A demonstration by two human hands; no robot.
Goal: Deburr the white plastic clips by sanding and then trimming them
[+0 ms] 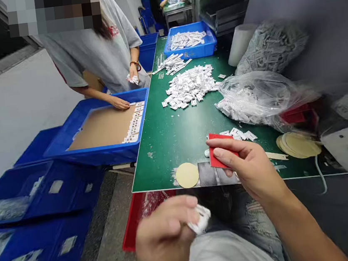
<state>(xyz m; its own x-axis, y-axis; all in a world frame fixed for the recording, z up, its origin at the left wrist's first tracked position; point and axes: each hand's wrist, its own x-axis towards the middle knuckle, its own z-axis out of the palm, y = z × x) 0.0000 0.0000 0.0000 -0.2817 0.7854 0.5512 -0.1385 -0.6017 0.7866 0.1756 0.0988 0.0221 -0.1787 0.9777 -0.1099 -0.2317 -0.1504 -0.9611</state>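
Shirt [227, 256] pale, white to light grey, near edge. Jeans [267, 231] faded blue-grey, frayed patch on far part. Left hand [167, 234], right hand [245, 162] bare. Right forearm [293, 217] sleeveless.

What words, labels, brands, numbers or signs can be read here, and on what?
None can be read.
Red print on the co-worker's grey short-sleeved shirt: too small and blurred.
White rectangular patches on the blue plastic bins: too blurred.
Small white flat piece in the left hand: blurred, nothing legible.
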